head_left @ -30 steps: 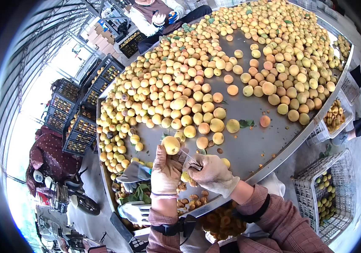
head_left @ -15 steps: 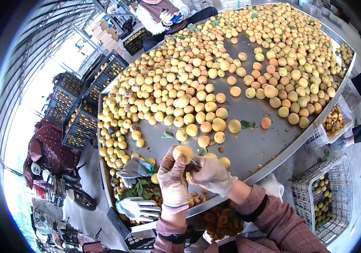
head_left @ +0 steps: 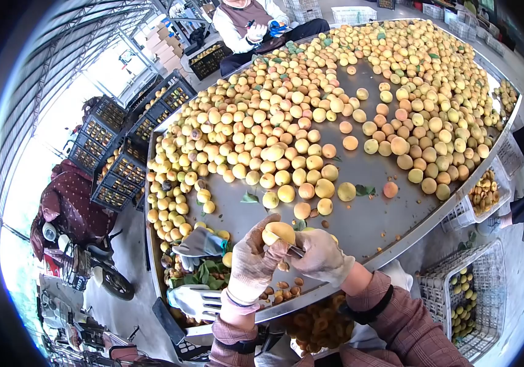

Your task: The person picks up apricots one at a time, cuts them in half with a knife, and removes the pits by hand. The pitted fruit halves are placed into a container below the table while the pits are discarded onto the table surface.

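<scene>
My left hand (head_left: 251, 262), in a stained white work glove, is closed around a yellow apricot (head_left: 278, 232). The fruit looks cut along its lower side. My right hand (head_left: 322, 257), also gloved, grips a small knife (head_left: 297, 250); its short metal part shows beside the apricot, and the handle is hidden in the fist. Just below the fingers is a small brown apricot stone (head_left: 283, 266). Both hands are above the near edge of a metal table (head_left: 360, 229), where several stones (head_left: 283, 293) lie.
Heaped apricots (head_left: 243, 134) cover much of the table. Spare gloves (head_left: 198, 300) and leaves (head_left: 210, 275) lie at the near left. A basket of cut fruit (head_left: 320, 327) stands below the edge, a plastic crate (head_left: 464, 293) at right. A person (head_left: 250, 30) sits across; another stands right.
The knife blade has gone from across the apricot's top to its lower side. The fruit has turned in my left hand, showing a cut edge. The view has shifted slightly.
</scene>
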Tool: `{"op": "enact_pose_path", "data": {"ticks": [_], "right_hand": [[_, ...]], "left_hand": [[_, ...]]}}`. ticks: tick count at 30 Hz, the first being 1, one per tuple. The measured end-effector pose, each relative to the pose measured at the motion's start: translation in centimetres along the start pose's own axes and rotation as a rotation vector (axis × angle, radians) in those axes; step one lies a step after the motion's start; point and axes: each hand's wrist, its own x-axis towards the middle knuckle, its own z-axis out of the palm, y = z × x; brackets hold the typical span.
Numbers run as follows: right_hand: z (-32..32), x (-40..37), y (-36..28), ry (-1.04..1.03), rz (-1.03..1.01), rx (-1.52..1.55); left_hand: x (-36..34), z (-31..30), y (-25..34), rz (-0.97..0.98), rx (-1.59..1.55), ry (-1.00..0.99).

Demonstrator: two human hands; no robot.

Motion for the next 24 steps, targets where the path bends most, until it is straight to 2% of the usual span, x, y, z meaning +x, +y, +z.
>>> {"op": "enact_pose_path", "data": {"ticks": [5,6,7,8,12,14,18,20,24], "right_hand": [[0.2,-0.1,0.1,-0.067,-0.037,0.198],[0.1,-0.2,0.2,-0.068,-0.036,0.195],[0.0,-0.3,0.1,-0.149,0.032,0.370],[0.1,-0.4,0.1,-0.227,0.101,0.547],[1.2,-0.5,1.0,-0.198,0.120,0.619],[1.8,-0.5,1.3,-0.078,-0.006,0.366],[1.6,-0.5,0.7,-0.060,-0.002,0.225],[2.2,-0.5,1.8,-0.098,0.124,0.242],[1.7,-0.7,0.5,-0.121,0.192,0.356]], "left_hand": [[-0.4,0.3,0.3,0.114,0.137,-0.007],[-0.3,0.3,-0.2,0.062,-0.199,0.035],[-0.1,0.2,-0.8,0.006,-0.530,0.077],[0.3,-0.8,-1.6,-0.001,-0.634,0.109],[0.3,-0.8,-2.9,0.019,-0.505,0.080],[0.2,-0.7,-3.0,-0.003,-0.539,0.093],[0.3,-0.3,-2.8,-0.033,-0.546,0.111],[0.2,-0.3,-2.8,-0.026,-0.512,0.112],[0.0,-0.5,-2.3,-0.052,-0.399,0.126]]}}
